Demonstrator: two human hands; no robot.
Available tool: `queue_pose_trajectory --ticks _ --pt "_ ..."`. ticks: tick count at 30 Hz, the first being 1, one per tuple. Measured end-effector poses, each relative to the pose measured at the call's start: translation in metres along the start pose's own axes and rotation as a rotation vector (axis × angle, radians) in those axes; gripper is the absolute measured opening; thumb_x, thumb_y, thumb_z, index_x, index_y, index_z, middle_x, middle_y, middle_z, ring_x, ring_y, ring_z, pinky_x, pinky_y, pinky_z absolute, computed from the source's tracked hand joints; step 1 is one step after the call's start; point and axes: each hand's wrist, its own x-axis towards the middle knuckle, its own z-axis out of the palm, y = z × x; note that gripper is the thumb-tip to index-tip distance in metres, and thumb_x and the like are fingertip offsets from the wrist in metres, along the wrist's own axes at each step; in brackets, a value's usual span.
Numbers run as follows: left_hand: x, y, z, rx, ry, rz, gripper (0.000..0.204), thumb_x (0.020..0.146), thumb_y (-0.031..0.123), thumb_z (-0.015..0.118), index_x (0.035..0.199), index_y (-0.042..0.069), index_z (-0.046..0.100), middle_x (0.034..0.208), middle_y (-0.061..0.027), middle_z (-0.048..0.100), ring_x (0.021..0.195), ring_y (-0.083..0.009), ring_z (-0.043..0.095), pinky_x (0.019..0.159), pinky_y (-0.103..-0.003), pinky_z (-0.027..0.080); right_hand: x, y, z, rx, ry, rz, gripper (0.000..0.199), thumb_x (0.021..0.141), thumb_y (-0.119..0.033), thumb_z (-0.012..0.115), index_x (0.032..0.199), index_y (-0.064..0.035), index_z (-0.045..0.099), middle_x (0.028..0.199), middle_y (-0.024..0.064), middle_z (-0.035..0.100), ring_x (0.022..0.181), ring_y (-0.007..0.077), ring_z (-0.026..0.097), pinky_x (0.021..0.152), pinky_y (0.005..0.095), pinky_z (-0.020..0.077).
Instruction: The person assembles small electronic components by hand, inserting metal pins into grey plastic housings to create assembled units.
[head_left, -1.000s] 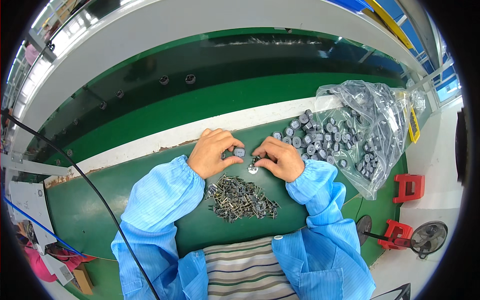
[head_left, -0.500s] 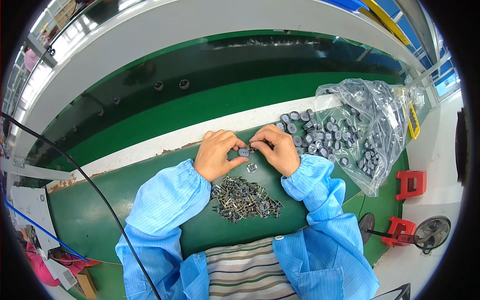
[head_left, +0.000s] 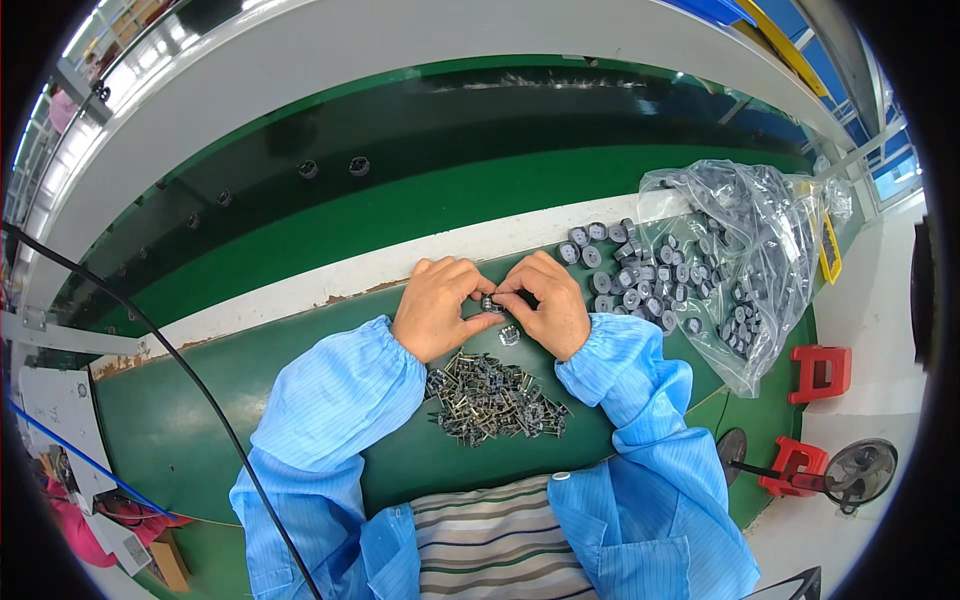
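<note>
My left hand (head_left: 437, 308) pinches a small dark grey round plastic housing (head_left: 491, 304) between thumb and fingers, above the green bench. From the other side my right hand (head_left: 548, 306) meets it, with thumb and forefinger closed on a small metal-pinned insert at the housing's open face; the fingertips mostly hide this insert. Just below the hands lies a single insert (head_left: 510, 335) with shiny metal contacts. Nearer to me is a heap of metal-pinned inserts (head_left: 493, 402). Right of my right hand, several grey round housings (head_left: 627, 275) lie loose, spilling from a clear plastic bag (head_left: 765, 225).
Beyond a worn white ledge (head_left: 300, 303), a green and dark conveyor belt (head_left: 430, 210) carries several spaced housings (head_left: 359, 166). A black cable (head_left: 185, 370) crosses at left. Red stools (head_left: 820, 373) and a fan (head_left: 862, 472) stand at right.
My right hand has brought the insert against the housing, which has turned to show its open side. The housings on the belt have shifted slightly left.
</note>
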Motion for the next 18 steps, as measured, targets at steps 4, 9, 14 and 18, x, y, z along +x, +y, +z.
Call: queue_pose_trajectory --ticks 4,9,14,18 --pt "-0.001 0.001 0.000 -0.018 0.022 -0.009 0.036 0.070 0.026 0.092 0.094 0.015 0.069 0.085 0.0022 0.061 0.085 -0.0202 0.059 0.080 -0.037 0.037 -0.001 -0.005 0.001 -0.063 0.018 -0.030 0.018 0.076 -0.001 0.081 0.082 -0.0034 0.065 0.082 0.0076 0.062 0.081 0.0282 0.062 0.068 0.0398 0.0487" --pt "-0.003 0.000 0.004 0.005 0.032 0.004 0.036 0.069 0.026 0.093 0.092 0.014 0.068 0.085 0.0018 0.062 0.086 -0.0206 0.060 0.081 -0.038 0.038 0.000 -0.006 -0.001 0.048 -0.041 0.035 0.018 0.077 -0.001 0.079 0.078 -0.0039 0.061 0.080 0.0092 0.059 0.080 0.0316 0.061 0.067 0.0435 0.0495" --pt "-0.002 0.001 0.005 -0.001 0.029 -0.001 0.034 0.069 0.026 0.092 0.090 0.015 0.067 0.085 0.0012 0.063 0.087 -0.0211 0.061 0.082 -0.039 0.038 0.000 -0.012 -0.001 -0.008 -0.116 0.119 0.016 0.080 0.000 0.077 0.085 -0.0020 0.062 0.081 0.0115 0.060 0.081 0.0323 0.064 0.068 0.0435 0.0509" --pt "-0.001 0.003 0.001 0.014 0.036 -0.008 0.032 0.070 0.026 0.092 0.091 0.015 0.070 0.085 0.0011 0.064 0.084 -0.0201 0.061 0.081 -0.037 0.038 -0.003 -0.009 -0.005 0.173 -0.154 0.237 0.016 0.085 -0.001 0.075 0.098 -0.0028 0.067 0.085 0.0107 0.064 0.077 0.0291 0.067 0.068 0.0400 0.0542"
